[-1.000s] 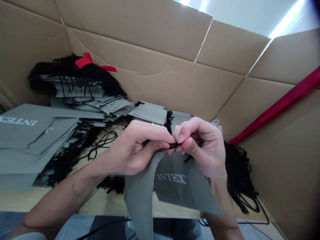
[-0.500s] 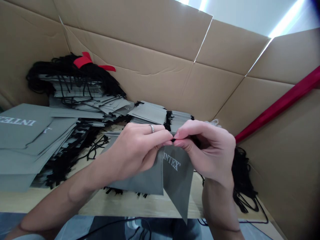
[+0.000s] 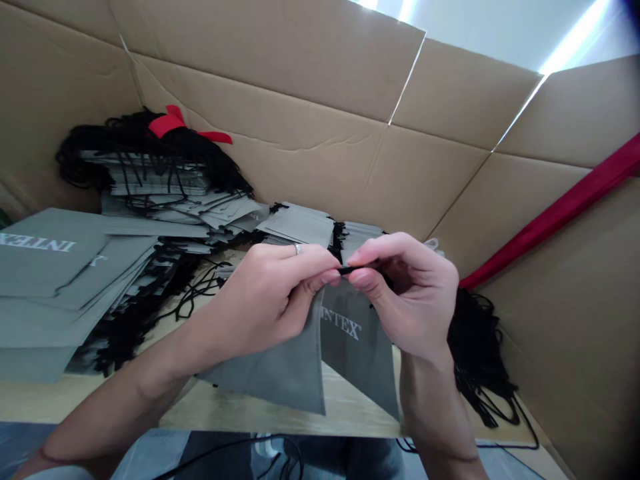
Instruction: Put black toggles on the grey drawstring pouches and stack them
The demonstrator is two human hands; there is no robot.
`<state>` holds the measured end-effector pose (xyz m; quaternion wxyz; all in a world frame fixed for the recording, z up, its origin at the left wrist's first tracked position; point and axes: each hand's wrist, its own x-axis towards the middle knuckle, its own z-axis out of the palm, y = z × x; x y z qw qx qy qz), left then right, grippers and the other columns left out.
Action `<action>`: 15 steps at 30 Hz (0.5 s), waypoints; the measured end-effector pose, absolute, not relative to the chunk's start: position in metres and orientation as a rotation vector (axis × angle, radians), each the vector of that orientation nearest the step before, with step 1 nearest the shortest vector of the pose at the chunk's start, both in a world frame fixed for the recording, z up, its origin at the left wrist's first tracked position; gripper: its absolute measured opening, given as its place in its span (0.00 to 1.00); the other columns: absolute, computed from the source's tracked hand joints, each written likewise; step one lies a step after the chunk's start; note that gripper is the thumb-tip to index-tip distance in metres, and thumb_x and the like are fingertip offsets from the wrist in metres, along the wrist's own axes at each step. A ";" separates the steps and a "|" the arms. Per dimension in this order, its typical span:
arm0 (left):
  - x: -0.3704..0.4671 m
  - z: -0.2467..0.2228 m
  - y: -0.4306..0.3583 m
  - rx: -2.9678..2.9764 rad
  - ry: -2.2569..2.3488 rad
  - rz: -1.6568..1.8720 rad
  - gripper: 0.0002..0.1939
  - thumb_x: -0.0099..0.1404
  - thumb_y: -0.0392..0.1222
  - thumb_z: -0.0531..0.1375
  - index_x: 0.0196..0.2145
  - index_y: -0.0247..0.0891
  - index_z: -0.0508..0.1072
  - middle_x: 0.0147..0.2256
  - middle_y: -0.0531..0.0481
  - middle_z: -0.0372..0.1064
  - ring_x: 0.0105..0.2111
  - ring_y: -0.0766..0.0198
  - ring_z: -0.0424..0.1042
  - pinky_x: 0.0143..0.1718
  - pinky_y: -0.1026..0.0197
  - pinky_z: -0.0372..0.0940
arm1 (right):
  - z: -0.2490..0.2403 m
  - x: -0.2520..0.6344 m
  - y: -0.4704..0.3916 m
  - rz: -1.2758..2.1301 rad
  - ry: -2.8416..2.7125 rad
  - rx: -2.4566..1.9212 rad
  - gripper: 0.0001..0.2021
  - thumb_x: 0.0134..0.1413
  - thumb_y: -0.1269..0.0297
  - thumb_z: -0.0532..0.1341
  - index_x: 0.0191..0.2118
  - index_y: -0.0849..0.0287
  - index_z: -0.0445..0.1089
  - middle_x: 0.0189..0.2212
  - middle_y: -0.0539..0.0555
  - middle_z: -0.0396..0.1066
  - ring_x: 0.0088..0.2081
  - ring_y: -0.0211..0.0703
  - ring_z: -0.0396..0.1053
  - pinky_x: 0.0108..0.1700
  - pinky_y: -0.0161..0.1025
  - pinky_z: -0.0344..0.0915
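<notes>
Between the fingertips of both hands a short stretch of black cord (image 3: 349,270) shows. My left hand (image 3: 280,293), with a ring on one finger, pinches its left end. The thumb and forefinger of my right hand (image 3: 405,293) close on the cord from the other side. Below them hang two grey fabric panels: a plain one (image 3: 285,373) under my left hand and one printed INTEX (image 3: 355,347) under my right. The upper edges of both panels are partly hidden by my fingers.
Large grey INTEX pouches (image 3: 45,267) lie stacked at the left. Behind them, black cords and a red strip (image 3: 167,123) top another pile. Smaller grey stacks (image 3: 300,223) stand at the back. Black cords (image 3: 477,353) lie at the right, near cardboard walls (image 3: 280,127).
More black cord shows between my fingertips. My right hand has shifted slightly left and up, and the hanging panels have swung and spread apart at the bottom.
</notes>
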<state>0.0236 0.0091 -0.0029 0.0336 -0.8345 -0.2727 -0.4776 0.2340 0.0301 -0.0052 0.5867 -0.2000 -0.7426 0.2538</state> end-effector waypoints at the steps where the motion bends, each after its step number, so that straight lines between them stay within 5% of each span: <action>1: 0.024 -0.003 0.010 -2.568 -0.882 -1.472 0.11 0.79 0.34 0.59 0.38 0.39 0.78 0.28 0.54 0.75 0.25 0.69 0.69 0.29 0.65 0.63 | -0.005 0.235 0.030 0.611 -1.744 -0.474 0.12 0.68 0.51 0.75 0.47 0.52 0.81 0.36 0.53 0.76 0.33 0.42 0.72 0.31 0.39 0.70; 4: 0.023 -0.001 0.012 -2.589 -0.942 -1.544 0.11 0.80 0.38 0.61 0.38 0.38 0.80 0.31 0.54 0.80 0.27 0.69 0.73 0.31 0.65 0.65 | -0.005 0.238 0.029 0.765 -1.739 -0.447 0.15 0.72 0.47 0.68 0.54 0.49 0.75 0.41 0.54 0.69 0.37 0.45 0.69 0.36 0.42 0.72; 9: 0.023 0.000 0.016 -2.569 -0.969 -1.641 0.11 0.79 0.38 0.64 0.37 0.38 0.83 0.33 0.53 0.85 0.29 0.68 0.79 0.32 0.66 0.67 | 0.001 0.243 0.027 0.949 -1.667 -0.323 0.09 0.64 0.62 0.68 0.46 0.49 0.69 0.39 0.52 0.62 0.38 0.46 0.63 0.38 0.44 0.69; 15: 0.026 -0.005 0.018 -2.513 -0.991 -1.718 0.05 0.74 0.39 0.69 0.42 0.39 0.87 0.39 0.51 0.88 0.34 0.65 0.85 0.37 0.67 0.73 | 0.006 0.252 0.030 0.830 -1.721 -0.335 0.12 0.62 0.65 0.72 0.42 0.49 0.68 0.36 0.52 0.62 0.35 0.47 0.63 0.32 0.44 0.66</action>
